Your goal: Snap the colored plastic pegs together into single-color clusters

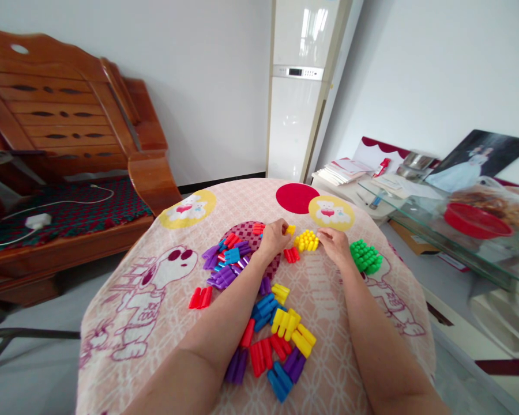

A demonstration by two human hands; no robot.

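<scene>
Near the far middle of the table, my left hand (275, 241) pinches a small yellow plastic block (290, 229). A cluster of yellow blocks (307, 240) stands just to its right, knobs showing. From the other side, my right hand (335, 244) has its fingers closed against the cluster's right edge; its fingertips are partly hidden. A red block (291, 255) lies just in front of the cluster. Beyond my right wrist stands a cluster of green blocks (365, 257). Purple, blue and red blocks (225, 276) lie heaped left of my left forearm.
More loose blocks (281, 351) in red, blue, yellow and purple lie between my forearms. A patterned cloth (155, 380) covers the round table. At right stands a glass shelf (415, 230) with a red bowl (476, 221); at left, a wooden bench (69, 138).
</scene>
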